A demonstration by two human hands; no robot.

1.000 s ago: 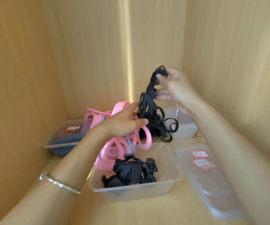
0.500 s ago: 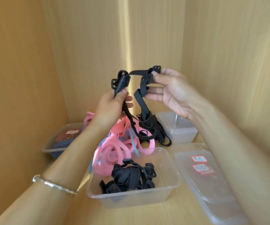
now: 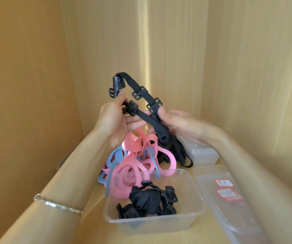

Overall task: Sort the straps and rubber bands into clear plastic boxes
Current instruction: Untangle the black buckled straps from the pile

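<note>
A black strap with plastic buckles [image 3: 139, 92] is held up in the air between both hands. My left hand [image 3: 114, 120] pinches its buckle end between thumb and fingers. My right hand [image 3: 178, 125], blurred, grips the strap's lower folded part. Below them lies a heap of pink bands [image 3: 138, 161] mixed with blue bands [image 3: 114, 158] and more black straps [image 3: 182, 155]. A clear plastic box [image 3: 152, 222] in front holds a bundle of black straps [image 3: 147, 199].
A clear lid with two red-edged labels [image 3: 227, 194] lies at the right. A small clear box [image 3: 201, 155] stands behind it in the corner. Wooden walls close in on the left, back and right. My left wrist wears a silver bracelet [image 3: 57, 205].
Both hands have drawn the black strap out of the heap and doubled it over. My left hand rose from the pink bands. My right hand dropped lower along the strap.
</note>
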